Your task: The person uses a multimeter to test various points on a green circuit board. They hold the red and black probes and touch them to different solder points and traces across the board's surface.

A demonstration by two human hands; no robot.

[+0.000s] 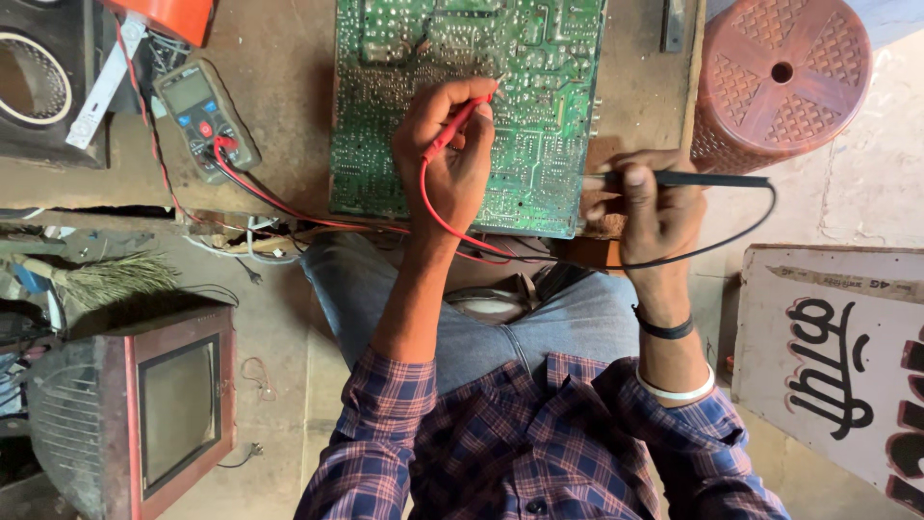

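Two probes in use: my left grip (452, 144) pinches red probe (460, 120), tip on green circuit board (462, 106) lying on desk (279, 87); right grip (650, 197) clamps black probe (693, 179) at board's rt edge. Multimeter (205, 116) sits left.

Grey multimeter screen (187, 90) upper left, dark television screen (178, 411) lower left, white painted signboard (835, 356) at right

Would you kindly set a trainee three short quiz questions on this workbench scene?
1. True or false: the left hand holds the red probe on the green circuit board.
2. Which colour is the probe in the right hand: (a) black, (b) yellow?
3. Which meter lies left of the board?

Key: 1 true. 2 a. 3 the multimeter.
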